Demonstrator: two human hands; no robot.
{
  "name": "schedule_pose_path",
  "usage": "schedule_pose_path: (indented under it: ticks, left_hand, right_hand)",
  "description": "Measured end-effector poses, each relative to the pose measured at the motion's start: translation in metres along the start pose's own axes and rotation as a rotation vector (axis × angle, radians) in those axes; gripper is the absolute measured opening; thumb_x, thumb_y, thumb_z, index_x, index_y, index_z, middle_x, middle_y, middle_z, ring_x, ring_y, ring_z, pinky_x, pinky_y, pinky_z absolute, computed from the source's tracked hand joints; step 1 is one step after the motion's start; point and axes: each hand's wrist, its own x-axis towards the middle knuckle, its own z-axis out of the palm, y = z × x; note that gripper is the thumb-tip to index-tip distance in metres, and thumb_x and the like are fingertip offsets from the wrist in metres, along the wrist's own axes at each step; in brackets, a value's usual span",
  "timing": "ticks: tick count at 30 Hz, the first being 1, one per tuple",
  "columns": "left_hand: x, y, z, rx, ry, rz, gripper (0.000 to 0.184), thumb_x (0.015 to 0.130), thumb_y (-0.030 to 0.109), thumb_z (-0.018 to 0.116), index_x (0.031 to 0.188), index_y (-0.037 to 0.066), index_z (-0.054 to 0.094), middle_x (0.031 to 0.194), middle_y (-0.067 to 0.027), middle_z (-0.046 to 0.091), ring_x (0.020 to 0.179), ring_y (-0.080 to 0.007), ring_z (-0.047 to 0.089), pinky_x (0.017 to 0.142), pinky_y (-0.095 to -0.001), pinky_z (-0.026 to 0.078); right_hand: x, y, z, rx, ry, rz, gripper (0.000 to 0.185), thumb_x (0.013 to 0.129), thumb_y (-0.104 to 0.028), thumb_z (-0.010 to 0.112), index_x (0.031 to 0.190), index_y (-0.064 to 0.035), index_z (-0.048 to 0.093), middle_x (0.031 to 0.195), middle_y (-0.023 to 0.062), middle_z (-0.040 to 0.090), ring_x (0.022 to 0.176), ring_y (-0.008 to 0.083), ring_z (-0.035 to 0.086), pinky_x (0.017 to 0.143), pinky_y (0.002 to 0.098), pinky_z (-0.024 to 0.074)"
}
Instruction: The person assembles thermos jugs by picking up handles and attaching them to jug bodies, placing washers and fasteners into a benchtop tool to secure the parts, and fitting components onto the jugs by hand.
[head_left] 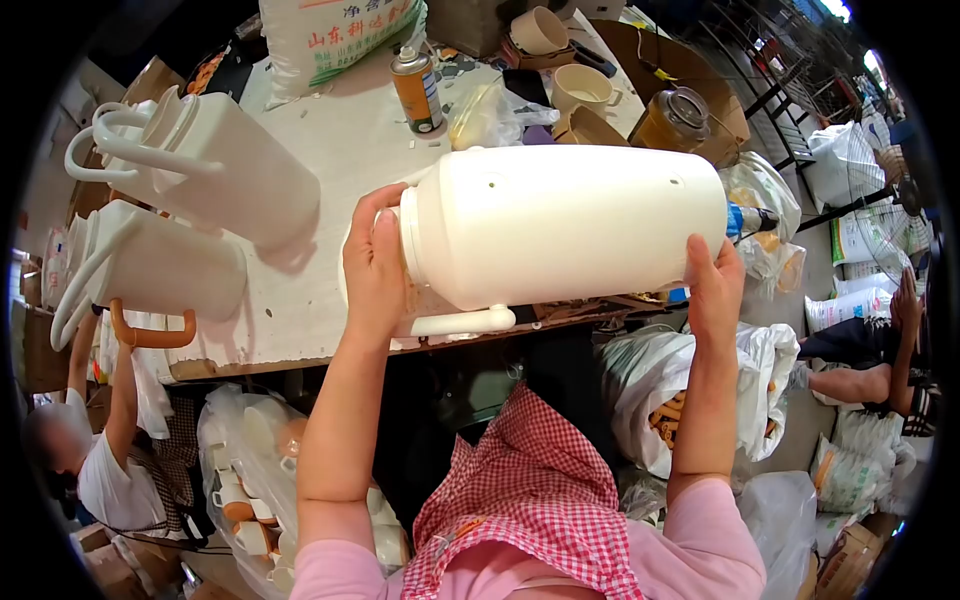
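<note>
A cream-white plastic thermos jug shell (570,225) lies sideways in front of me, held above the table's front edge. My left hand (376,260) is closed around its neck end, thumb on the near side. My right hand (716,285) grips the base end, with its thumb against the wall. A white handle bar (460,322) shows below the neck; whether it is joined to the shell I cannot tell. One small dark hole shows near each end of the shell. Behind the base, a blue and black tool (750,221) is partly hidden.
Other white jugs (235,165) (175,262) with handles stand at the left. A spray can (416,90), a printed sack (340,45) and cups (583,90) sit on the table (290,330). Bags of parts (650,400) flank my lap. Another person (115,470) is at far left.
</note>
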Motion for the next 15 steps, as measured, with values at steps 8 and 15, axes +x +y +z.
schedule_pose_path:
  ticks: [8, 15]
  left_hand:
    - [0.001, 0.012, -0.010, 0.072, -0.088, -0.084, 0.036, 0.106, 0.023, 0.039, 0.126, 0.001, 0.060, 0.110, -0.0101, 0.066, 0.101, -0.0167, 0.061, 0.091, -0.0328, 0.048]
    - [-0.003, 0.016, -0.001, 0.061, -0.053, -0.260, 0.040, 0.106, 0.026, 0.037, 0.122, 0.001, 0.063, 0.110, -0.0111, 0.067, 0.102, -0.0195, 0.061, 0.092, -0.0342, 0.048]
  right_hand:
    - [0.001, -0.009, 0.000, -0.051, -0.023, 0.123, 0.041, 0.094, -0.032, 0.072, 0.115, 0.0032, 0.066, 0.100, 0.0082, 0.072, 0.087, 0.0125, 0.068, 0.076, 0.0273, 0.0535]
    - [-0.001, -0.021, 0.000, -0.092, -0.062, 0.176, 0.043, 0.094, -0.033, 0.072, 0.116, 0.0041, 0.067, 0.103, 0.0067, 0.072, 0.088, 0.0124, 0.066, 0.081, 0.0277, 0.0520]
